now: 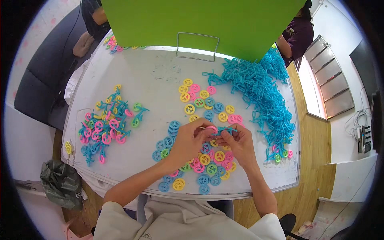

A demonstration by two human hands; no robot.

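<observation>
Over the middle of the white table (136, 76), my left hand (185, 140) pinches a small pink plastic wheel (212, 129). My right hand (241, 146) grips a blue forked plastic piece (226, 129) between thumb and fingers. Wheel and piece meet between the two hands; whether they are joined is too small to tell. Beneath and around the hands lie loose spoked wheels (205, 159) in blue, pink, yellow and green. A large heap of blue forked pieces (256, 86) spreads along the right side. On the left sits a pile of blue pieces with coloured wheels attached (106, 124).
A green panel (200, 24) with a wire loop (197, 33) stands across the far side. Beyond it, a person in a dark top (299, 36) is at the right, another person's arm (100, 16) at the left. A dark green bag (60, 184) rests beside the table's left edge.
</observation>
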